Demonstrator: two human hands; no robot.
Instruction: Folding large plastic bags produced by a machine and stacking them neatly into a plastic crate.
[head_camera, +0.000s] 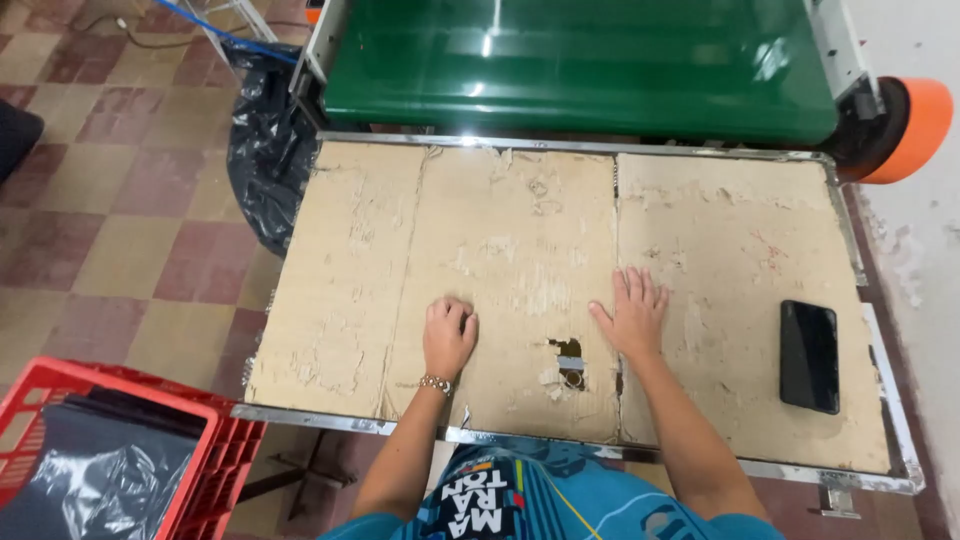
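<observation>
Both hands rest on the worn cardboard sheet (500, 260) covering the counter (905, 470): the left hand (448, 335), centre frame, is curled into an empty fist; the right hand (632, 312) lies flat, fingers apart. To steady the sheet, even downward pressure from both seems wise.

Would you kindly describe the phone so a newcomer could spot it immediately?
Start at the metal-framed table covered with worn brown cardboard, below the green conveyor belt. Near its right edge, beyond the flat right hand, lies a black rectangular phone, the only dark, glossy thing on the cardboard.
</observation>
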